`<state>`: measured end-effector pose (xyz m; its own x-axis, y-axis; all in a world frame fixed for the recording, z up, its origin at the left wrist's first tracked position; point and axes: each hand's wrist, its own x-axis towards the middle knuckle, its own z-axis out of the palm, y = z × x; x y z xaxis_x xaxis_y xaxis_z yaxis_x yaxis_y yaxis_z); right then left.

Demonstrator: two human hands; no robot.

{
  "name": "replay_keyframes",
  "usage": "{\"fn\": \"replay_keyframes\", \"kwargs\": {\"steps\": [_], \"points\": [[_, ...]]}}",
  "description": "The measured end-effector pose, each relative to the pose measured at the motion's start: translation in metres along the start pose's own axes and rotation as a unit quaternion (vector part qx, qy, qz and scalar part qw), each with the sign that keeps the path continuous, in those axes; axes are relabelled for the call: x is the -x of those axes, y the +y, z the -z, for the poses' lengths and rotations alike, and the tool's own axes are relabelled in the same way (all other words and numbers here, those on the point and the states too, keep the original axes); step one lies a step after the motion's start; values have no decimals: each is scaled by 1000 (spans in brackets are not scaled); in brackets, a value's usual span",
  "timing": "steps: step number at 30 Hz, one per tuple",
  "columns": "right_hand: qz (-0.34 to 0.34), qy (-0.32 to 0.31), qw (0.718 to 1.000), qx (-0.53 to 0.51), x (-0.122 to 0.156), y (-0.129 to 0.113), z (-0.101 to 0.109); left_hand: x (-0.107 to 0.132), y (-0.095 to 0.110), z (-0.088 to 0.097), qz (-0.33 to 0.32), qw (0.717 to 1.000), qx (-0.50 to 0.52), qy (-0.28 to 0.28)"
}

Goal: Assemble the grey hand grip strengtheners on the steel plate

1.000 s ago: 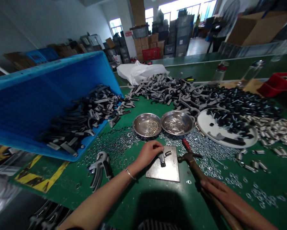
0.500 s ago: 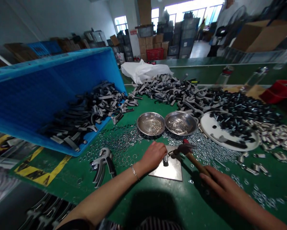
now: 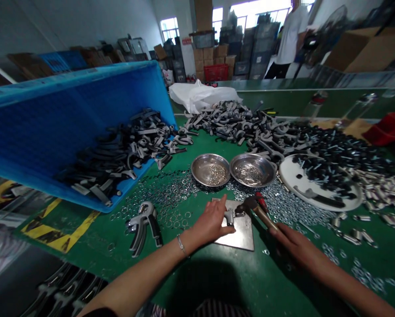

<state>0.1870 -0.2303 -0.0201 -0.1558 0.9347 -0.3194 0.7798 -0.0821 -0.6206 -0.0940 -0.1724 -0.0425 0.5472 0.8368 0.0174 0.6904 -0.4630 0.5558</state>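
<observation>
My left hand is at the steel plate, thumb and forefinger spread on either side of a small metal cylindrical part. Whether the fingers touch that part is hard to see. My right hand is wrapped around the wooden handle of a hammer, whose dark head is low over the plate's right side. A red-handled tool lies just behind the hammer. To the left of my left hand rests a grey and black hand-grip strengthener.
Behind the plate stand two metal bowls of small parts, amid scattered rings and nuts. A tipped blue crate of grey handles is left. Right are a white plate, black-headed screws and metal sleeves. A person stands beyond.
My left hand's fingers have spread from a closed grip around the metal part, which stays on the plate. The hammer has shifted slightly. The person behind has moved left.
</observation>
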Motion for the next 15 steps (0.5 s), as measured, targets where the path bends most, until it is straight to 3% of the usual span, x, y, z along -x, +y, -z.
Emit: {"fn": "replay_keyframes", "kwargs": {"steps": [2, 4, 7, 9, 12, 15], "points": [[67, 113, 988, 84, -3, 6, -6, -1, 3, 6, -6, 1000, 7, 1], [192, 204, 947, 155, -13, 0, -17, -11, 6, 20, -28, 999, 16, 18], [312, 193, 906, 211, -37, -25, -36, -47, 1, 56, -80, 995, -10, 61], [314, 173, 901, 244, -54, -40, -45, -80, -12, 86, -89, 992, -63, 60], [294, 179, 906, 247, -68, -45, -51, -134, -44, 124, -29, 989, -140, 29], [316, 216, 902, 201, -72, -31, -53, -191, -67, 137, 15, 988, -155, 15]]}}
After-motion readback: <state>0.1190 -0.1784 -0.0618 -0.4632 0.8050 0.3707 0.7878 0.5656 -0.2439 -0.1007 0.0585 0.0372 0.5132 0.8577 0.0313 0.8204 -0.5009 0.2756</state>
